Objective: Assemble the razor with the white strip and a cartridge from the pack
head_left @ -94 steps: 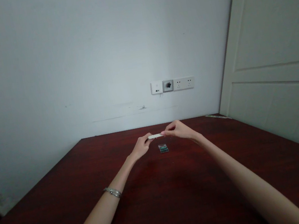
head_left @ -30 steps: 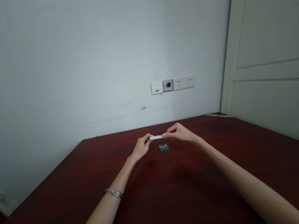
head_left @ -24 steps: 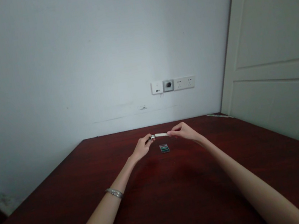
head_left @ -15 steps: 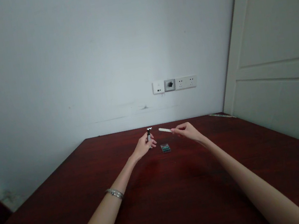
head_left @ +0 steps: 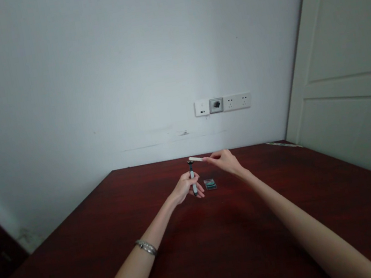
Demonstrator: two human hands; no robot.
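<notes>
My left hand [head_left: 182, 190] is closed around the handle of a razor [head_left: 194, 184], pale with dark ends. The razor stands upright, its dark head at the top. Between the thumb and fingers of my right hand [head_left: 227, 161] is a slim white stick [head_left: 196, 159] with a rounded end, held nearly level. Its far tip is at the razor's head; whether they touch I cannot tell. A small clear case [head_left: 210, 184] with teal contents lies flat on the table, just right of my left fingers.
The dark red wooden table [head_left: 226, 255] runs back to a pale wall [head_left: 145, 69]. Sockets and switch plates [head_left: 236, 102] are set in that wall. On the right stands a white panelled door [head_left: 357, 124], with a thin strip [head_left: 284, 144] along the table's edge near it.
The white stick has come left to the razor's head. The razor has turned so that its pale handle shows more fully. The whole view has shifted slightly.
</notes>
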